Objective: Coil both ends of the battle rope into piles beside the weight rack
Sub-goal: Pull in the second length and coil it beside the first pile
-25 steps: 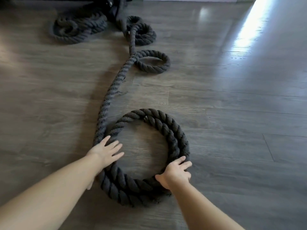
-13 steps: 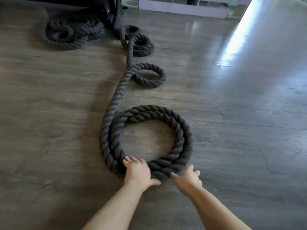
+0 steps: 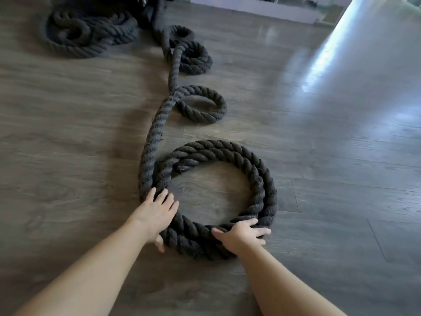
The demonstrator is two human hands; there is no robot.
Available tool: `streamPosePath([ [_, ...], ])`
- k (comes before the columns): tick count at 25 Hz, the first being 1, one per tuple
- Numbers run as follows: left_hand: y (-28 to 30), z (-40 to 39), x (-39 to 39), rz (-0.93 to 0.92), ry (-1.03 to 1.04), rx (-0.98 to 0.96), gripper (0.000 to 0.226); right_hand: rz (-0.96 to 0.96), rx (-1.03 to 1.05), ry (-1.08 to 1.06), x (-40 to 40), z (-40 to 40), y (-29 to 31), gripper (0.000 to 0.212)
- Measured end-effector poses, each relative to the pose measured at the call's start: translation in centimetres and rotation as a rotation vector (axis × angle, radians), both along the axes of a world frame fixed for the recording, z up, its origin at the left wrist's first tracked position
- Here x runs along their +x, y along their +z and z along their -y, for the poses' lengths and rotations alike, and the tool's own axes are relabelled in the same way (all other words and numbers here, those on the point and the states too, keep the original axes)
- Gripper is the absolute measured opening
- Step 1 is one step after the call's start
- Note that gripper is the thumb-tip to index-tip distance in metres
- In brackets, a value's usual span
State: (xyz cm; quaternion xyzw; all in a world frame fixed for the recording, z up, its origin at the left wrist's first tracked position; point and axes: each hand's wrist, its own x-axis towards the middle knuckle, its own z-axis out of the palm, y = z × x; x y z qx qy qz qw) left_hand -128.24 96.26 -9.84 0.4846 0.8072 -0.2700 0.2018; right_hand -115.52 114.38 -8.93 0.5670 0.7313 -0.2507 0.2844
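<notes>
A thick black battle rope lies on the wood floor. Its near end forms a wide two-turn coil (image 3: 257, 179) right in front of me. My left hand (image 3: 157, 210) rests over the coil's left side, fingers spread across the strands and thumb tucked under. My right hand (image 3: 241, 232) grips the coil's near right edge, fingers curled over the rope. From the coil the rope (image 3: 152, 137) runs away past a small loop (image 3: 205, 106) and a tighter coil (image 3: 193, 55). A finished pile (image 3: 88, 33) sits far left by the dark rack base (image 3: 148, 10).
Grey wood plank floor (image 3: 68, 156) all around. A white baseboard or low ledge (image 3: 262, 10) runs along the far wall. Bright light glares on the floor at the right (image 3: 341, 65).
Both hands left the coil's near edge and spread apart: the left took the left side, the right the near right side. The coil looks slightly wider, and the view has tilted a little.
</notes>
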Motion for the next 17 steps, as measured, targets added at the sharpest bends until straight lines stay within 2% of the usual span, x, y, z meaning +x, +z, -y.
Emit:
streamPosePath([
  [2, -0.2, -0.2, 0.7, -0.042, 0.001, 0.043, 0.125, -0.028, 0.039, 0.107, -0.7, -0.9, -0.6, 0.132],
  [5, -0.4, -3.0, 1.8, -0.052, 0.199, 0.093, 0.116, -0.057, 0.074, 0.330, -3.1, -5.7, 0.0, 0.121],
  [7, 0.1, -7.4, 2.9, 0.032, 0.376, 0.073, 0.100, 0.033, 0.082, 0.466, -5.6, -9.1, 0.8, 0.106],
  [9, 0.6, -12.2, 3.4, 0.102, 0.526, 0.092, 0.107, 0.123, 0.037, 0.636, -8.4, -12.0, 2.2, 0.089],
  [11, 1.8, -15.8, 2.7, 0.153, 0.587, 0.121, 0.109, 0.166, -0.054, 0.756, -10.9, -13.3, 4.1, 0.076],
  [13, 2.3, -17.7, 1.3, 0.245, 0.552, 0.207, 0.094, 0.211, -0.107, 0.789, -13.1, -14.8, 4.2, 0.084],
  [15, 2.5, -16.8, -1.1, 0.420, 0.462, 0.289, 0.083, 0.286, -0.154, 0.829, -15.0, -15.2, 2.0, 0.100],
  [16, 2.5, -15.5, -2.8, 0.457, 0.392, 0.282, 0.089, 0.307, -0.144, 0.873, -15.7, -15.4, 0.4, 0.109],
  [17, 2.1, -14.1, -4.9, 0.441, 0.295, 0.239, 0.104, 0.332, -0.146, 0.864, -16.6, -15.8, -2.0, 0.111],
])
